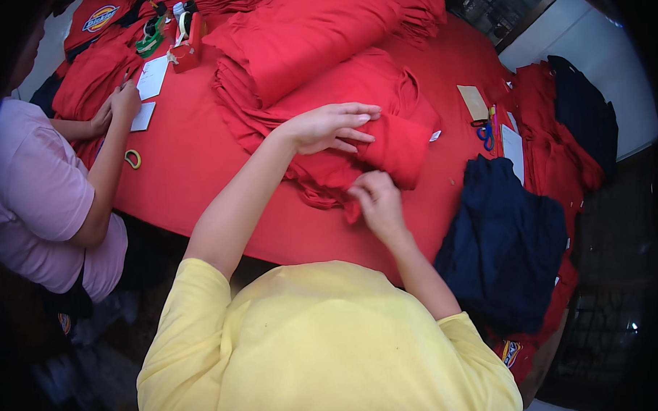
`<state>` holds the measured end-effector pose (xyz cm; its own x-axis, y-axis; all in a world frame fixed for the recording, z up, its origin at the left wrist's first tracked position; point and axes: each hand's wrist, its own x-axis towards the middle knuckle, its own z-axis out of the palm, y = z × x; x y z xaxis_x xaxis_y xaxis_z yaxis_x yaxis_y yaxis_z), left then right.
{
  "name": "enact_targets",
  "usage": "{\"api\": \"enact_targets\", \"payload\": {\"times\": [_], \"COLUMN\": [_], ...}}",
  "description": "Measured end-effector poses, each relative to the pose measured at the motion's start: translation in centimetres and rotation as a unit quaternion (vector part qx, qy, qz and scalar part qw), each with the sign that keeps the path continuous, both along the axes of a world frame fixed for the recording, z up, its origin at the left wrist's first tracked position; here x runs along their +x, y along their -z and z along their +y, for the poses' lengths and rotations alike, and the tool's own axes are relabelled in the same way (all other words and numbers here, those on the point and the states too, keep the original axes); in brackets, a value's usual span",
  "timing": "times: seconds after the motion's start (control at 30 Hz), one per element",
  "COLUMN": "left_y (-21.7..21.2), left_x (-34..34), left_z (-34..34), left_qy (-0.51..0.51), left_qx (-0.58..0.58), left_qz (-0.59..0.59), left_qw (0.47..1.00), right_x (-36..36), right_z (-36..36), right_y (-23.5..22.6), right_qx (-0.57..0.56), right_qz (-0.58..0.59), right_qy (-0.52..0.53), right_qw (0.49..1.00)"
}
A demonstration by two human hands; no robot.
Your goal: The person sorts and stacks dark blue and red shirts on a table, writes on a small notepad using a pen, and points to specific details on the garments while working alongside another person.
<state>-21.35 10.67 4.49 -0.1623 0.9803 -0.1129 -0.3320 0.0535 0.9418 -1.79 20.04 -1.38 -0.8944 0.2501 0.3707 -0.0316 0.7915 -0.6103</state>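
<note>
Right hand [378,201] at red cloth [402,154] edge, table [441,183] alongside

Matt, wrinkled cloth of the red garments [403,146], smooth tabletop [179,178], plastic tape dispenser [187,56] (slightly glossy), flat matt paper [153,77]

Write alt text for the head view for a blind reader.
A person's left hand spreads over red cloth on a red table, while the right hand is at the cloth's near edge. Dark blue cloth lies at right; a co-worker is at left.

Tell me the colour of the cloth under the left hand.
The cloth is red; the head view shows it best.
</note>
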Motion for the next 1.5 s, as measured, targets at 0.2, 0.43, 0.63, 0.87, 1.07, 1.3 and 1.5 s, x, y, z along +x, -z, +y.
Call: {"api": "enact_targets", "payload": {"times": [0.2,0.43,0.63,0.87,1.07,1.3,1.5], "left_y": [2.3,10.2,11.2,9.7,10.7,7.2,9.9], "left_x": [1.8,9.4,10.6,11.5,14.2,14.3,11.7], "left_z": [-9.7,-8.5,-8.1,-7.2,-6.6,-5.3,-6.9], "left_qy": [-0.138,-0.372,-0.47,-0.395,-0.437,-0.441,-0.603], "left_qx": [-0.065,-0.162,-0.127,-0.149,-0.103,-0.026,-0.131], "left_qz": [0.138,0.423,0.203,0.048,0.1,0.298,0.484], "left_qw": [0.979,0.81,0.85,0.905,0.888,0.846,0.621], "right_x": [-2.4,-2.8,0.4,-3.3,-1.0,-1.1,-4.3], "right_z": [5.3,4.6,-0.1,5.7,3.4,2.3,6.4], "right_y": [-4.5,-1.3,1.0,-7.2,-0.9,2.5,-8.1], "right_qx": [-0.125,0.179,0.278,-0.218,0.144,0.018,-0.107], "right_qz": [0.066,0.074,0.011,0.09,-0.031,-0.06,0.063], "right_qy": [0.138,-0.021,-0.016,0.033,-0.152,-0.025,-0.012], "right_qw": [0.98,0.981,0.96,0.971,0.977,0.998,0.992]}}
